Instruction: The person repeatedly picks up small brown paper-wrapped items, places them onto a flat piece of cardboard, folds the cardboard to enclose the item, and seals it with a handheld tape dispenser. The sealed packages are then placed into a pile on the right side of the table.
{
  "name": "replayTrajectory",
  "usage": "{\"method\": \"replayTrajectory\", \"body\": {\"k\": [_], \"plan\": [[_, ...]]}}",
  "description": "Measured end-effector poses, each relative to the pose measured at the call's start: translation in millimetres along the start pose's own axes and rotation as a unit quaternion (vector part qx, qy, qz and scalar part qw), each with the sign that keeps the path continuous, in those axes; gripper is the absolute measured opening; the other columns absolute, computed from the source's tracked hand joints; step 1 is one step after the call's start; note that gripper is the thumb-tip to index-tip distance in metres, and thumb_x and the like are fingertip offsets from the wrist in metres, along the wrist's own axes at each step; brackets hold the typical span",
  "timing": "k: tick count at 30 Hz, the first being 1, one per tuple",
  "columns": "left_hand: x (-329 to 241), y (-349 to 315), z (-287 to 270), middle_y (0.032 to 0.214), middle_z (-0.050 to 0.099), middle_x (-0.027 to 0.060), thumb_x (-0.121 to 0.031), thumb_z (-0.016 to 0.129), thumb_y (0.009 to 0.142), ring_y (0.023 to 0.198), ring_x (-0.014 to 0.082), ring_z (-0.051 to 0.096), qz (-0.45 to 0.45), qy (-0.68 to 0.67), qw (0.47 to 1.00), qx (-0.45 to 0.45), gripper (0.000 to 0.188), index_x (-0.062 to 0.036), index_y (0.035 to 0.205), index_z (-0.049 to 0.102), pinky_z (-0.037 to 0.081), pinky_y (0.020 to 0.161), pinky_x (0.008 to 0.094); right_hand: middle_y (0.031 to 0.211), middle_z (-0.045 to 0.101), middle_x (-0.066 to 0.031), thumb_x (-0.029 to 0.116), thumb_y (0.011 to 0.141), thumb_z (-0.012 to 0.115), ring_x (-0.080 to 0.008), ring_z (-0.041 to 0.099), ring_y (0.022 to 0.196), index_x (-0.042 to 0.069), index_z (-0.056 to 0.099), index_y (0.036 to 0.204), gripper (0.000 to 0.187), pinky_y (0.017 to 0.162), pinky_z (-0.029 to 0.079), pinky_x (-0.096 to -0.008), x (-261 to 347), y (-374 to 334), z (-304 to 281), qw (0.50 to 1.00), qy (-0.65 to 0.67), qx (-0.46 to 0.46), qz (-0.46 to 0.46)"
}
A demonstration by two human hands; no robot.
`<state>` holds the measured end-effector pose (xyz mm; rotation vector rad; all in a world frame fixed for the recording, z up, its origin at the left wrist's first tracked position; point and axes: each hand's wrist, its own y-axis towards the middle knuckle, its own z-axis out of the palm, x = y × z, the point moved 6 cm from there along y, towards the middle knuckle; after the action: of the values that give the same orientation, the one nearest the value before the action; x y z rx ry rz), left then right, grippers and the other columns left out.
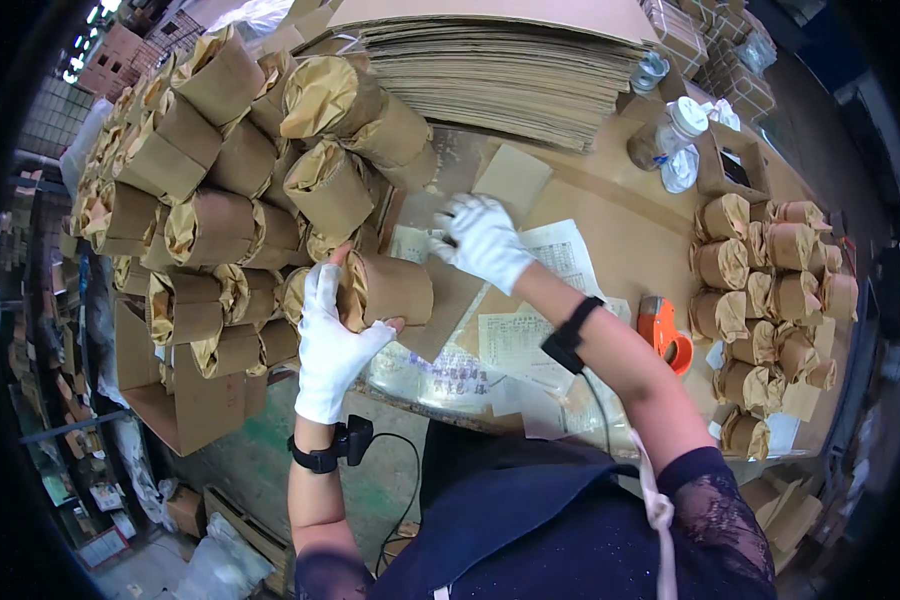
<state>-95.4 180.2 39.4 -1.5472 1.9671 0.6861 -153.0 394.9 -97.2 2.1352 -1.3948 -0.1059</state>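
My left hand [332,335], in a white glove with bare fingertips, is closed around a brown paper-wrapped cylinder [395,289]. The cylinder lies on its side at the front of a large stack of similar wrapped cylinders [210,226]. My right hand [482,240], also in a white glove, is over the table with its fingers apart and somewhat bent. It is just right of the held cylinder, above a brown cardboard piece [445,305] and beside another flat cardboard piece [513,180]. Printed paper sheets [526,345] lie beneath and beside my right forearm.
A tall pile of flat cardboard sheets [500,75] stands at the back. A clear jar with a white lid [667,133] is at back right. An orange tape dispenser [662,335] sits by smaller wrapped rolls [745,312]. An open carton [195,400] is at left.
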Motion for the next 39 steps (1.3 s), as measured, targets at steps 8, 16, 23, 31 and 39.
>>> {"method": "replayTrajectory", "body": {"k": [8, 16, 23, 31, 39], "plan": [[-7, 83, 57, 0.140, 0.056, 0.0188, -0.028, 0.091, 0.064, 0.122, 0.0425, 0.061, 0.058, 0.112, 0.992, 0.020, 0.093, -0.0178, 0.148, 0.052, 0.055, 0.102, 0.0494, 0.095, 0.067, -0.0082, 0.037, 0.079, 0.080, -0.0305, 0.066, 0.103, 0.011, 0.073, 0.087, 0.028, 0.109, 0.048, -0.0478, -1, -74, -12, 0.996, 0.083, 0.037, 0.027], [-20, 150, 156, 0.143, 0.055, 0.0187, -0.032, 0.087, 0.074, 0.116, 0.0408, 0.062, 0.151, 0.311, 0.937, -0.056, 0.072, -0.0217, 0.140, 0.061, 0.058, 0.094, 0.0480, 0.101, 0.067, -0.0058, 0.021, 0.073, 0.085, -0.0282, 0.066, 0.106, 0.013, 0.069, 0.091, 0.026, 0.102, 0.050, -0.0511, -2, -143, -69, 0.989, 0.105, 0.017, 0.106], [-81, 140, 6, 0.139, 0.058, 0.0165, -0.020, 0.089, 0.072, 0.122, 0.0364, 0.060, 0.236, 0.242, 0.856, -0.391, 0.069, -0.0143, 0.136, 0.065, 0.052, 0.104, 0.0456, 0.099, 0.063, -0.0037, 0.021, 0.073, 0.085, -0.0236, 0.065, 0.102, 0.014, 0.067, 0.091, 0.026, 0.096, 0.048, -0.0463, -5, -144, -71, 0.990, 0.095, 0.002, 0.104], [-1, 248, -38, 0.142, 0.060, 0.0196, -0.053, 0.088, 0.069, 0.119, 0.0386, 0.069, 0.016, 0.217, 0.960, -0.175, 0.100, -0.0181, 0.156, 0.051, 0.056, 0.101, 0.0455, 0.105, 0.065, -0.0028, 0.023, 0.076, 0.085, -0.0236, 0.064, 0.111, 0.015, 0.070, 0.094, 0.025, 0.103, 0.047, -0.0479, -1, -148, -69, 0.992, 0.075, 0.000, 0.101], [-41, 279, -68, 0.151, 0.059, 0.0110, -0.049, 0.085, 0.084, 0.126, 0.0318, 0.063, 0.098, 0.317, 0.943, -0.008, 0.077, -0.0198, 0.151, 0.061, 0.053, 0.107, 0.0406, 0.107, 0.065, -0.0026, 0.024, 0.077, 0.085, -0.0238, 0.063, 0.113, 0.014, 0.070, 0.093, 0.024, 0.105, 0.046, -0.0485, -5, -155, -65, 0.992, 0.068, 0.004, 0.110]]}}
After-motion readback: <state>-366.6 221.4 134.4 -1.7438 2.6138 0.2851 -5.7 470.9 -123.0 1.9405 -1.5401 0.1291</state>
